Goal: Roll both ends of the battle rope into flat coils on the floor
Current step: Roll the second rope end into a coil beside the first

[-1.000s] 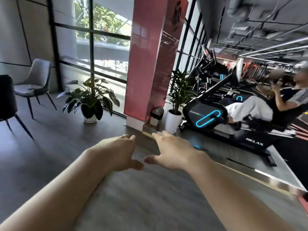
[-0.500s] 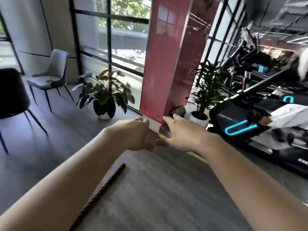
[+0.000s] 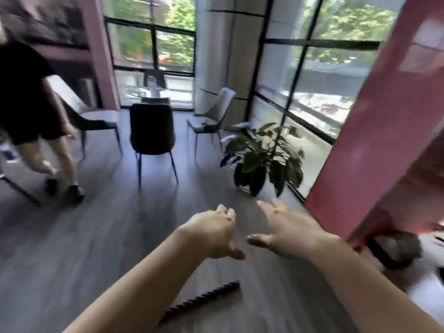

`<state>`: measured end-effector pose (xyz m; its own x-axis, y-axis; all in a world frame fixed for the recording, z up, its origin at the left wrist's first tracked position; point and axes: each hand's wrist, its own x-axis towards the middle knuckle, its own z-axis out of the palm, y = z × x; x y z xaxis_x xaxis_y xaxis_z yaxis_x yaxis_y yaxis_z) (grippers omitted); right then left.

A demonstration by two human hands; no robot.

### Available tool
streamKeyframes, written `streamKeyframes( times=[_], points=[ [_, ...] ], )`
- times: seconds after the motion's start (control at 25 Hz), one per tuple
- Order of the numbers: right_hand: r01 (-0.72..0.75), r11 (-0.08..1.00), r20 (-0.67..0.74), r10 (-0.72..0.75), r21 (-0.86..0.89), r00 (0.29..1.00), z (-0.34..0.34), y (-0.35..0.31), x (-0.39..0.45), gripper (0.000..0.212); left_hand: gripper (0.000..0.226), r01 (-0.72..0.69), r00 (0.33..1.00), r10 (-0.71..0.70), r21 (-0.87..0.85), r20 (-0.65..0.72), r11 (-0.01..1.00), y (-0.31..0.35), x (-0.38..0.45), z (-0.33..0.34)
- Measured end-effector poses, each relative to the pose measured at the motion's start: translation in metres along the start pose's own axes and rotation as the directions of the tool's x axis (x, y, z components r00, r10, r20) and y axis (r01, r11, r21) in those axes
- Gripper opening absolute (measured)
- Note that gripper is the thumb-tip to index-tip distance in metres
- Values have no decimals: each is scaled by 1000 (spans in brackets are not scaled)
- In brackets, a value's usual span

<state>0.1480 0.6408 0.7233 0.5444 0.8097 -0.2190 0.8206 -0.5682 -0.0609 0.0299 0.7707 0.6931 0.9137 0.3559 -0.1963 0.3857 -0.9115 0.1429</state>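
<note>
Rope [image 3: 204, 299] end now nearer, dark, twisted, uncoiled

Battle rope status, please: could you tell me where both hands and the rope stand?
Left hand and right hand open, holding nothing. Rope end straight on floor, uncoiled, below the hands. Nothing in the way.

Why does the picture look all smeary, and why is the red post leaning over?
In the head view, the smearing looks like motion blur, strongest on the walking person and the plant; the rope end and both hands, left and right, are soft too. The wide-angle lens probably tilts the red pillar. Daylight through the windows is bright.
</note>
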Motion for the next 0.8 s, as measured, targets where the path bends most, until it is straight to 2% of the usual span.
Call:
streamKeyframes(
  times=[0.2,0.4,0.56,0.8],
  points=[
    [167,984,38,-165,-59,986,-13,21,112,98,108,232,973,-232,-75,7,970,-25,94,-7],
    [320,944,25,-319,-85,947,-50,45,194,97,107,375,925,-380,-116,-22,920,-31,151,-31],
    [533,838,49,-531,-116,846,-60,54,248,97,109,600,794,-607,-170,12,782,-34,173,-21],
    [790,597,169,-771,-140,613,-46,86,303,99,105,807,557,-825,-293,94,512,22,206,6]
  ],
)
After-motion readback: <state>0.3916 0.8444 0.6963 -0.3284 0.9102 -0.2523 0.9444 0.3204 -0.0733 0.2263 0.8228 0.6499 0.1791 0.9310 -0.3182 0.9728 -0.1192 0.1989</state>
